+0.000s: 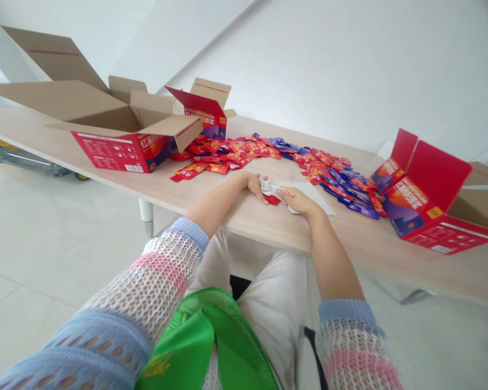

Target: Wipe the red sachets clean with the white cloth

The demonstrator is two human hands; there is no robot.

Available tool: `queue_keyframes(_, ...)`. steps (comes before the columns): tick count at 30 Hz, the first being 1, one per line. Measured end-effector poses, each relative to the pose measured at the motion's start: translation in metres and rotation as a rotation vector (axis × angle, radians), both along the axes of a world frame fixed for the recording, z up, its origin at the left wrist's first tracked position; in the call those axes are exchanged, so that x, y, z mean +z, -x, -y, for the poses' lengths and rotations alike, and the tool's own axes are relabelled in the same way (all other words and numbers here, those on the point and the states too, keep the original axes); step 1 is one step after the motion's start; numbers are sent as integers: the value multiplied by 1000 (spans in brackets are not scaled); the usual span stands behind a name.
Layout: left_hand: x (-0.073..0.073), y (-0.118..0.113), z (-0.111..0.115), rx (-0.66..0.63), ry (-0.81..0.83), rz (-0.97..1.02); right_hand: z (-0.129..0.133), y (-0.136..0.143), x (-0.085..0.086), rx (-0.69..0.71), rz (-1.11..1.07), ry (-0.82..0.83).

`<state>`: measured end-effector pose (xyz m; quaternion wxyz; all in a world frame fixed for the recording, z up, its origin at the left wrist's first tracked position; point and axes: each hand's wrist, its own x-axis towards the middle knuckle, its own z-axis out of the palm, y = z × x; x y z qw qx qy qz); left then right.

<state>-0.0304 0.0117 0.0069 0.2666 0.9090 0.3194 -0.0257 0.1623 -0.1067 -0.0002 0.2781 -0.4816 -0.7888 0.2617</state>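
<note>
Near the front edge of the wooden table, my left hand [254,184] and my right hand [296,200] are close together on a crumpled white cloth [270,187]. The fingers of my right hand are closed on the cloth. My left hand touches the cloth's left end, its fingers bent over a red packet [272,200] that shows partly beneath the cloth. Under my right wrist lies a flat white sheet [315,196]. Behind both hands, many red and blue packets [264,147] form a curved heap.
A large open carton [114,151] stands at the left, with a smaller red box [211,122] behind it. At the right is another open red box [415,203]. A white wall rises behind the table [179,195].
</note>
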Motion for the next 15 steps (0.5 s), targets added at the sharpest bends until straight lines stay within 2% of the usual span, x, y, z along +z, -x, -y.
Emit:
queue_keyframes(4, 5, 0, 2, -22, 14, -61, 2, 0, 3, -115, -175, 126)
queue_keyframes(7, 8, 1, 4, -35, 8, -76, 6, -4, 7, -92, -279, 250)
queue_keyframes(11, 9, 4, 6, -60, -4, -83, 11, -8, 9, -70, -301, 378)
queue_keyframes(13, 8, 5, 6, -75, -16, -92, 8, -6, 7, -120, -352, 305)
queue_keyframes(15, 8, 5, 4, -74, -19, -76, 1, -3, 4, -218, -431, 131)
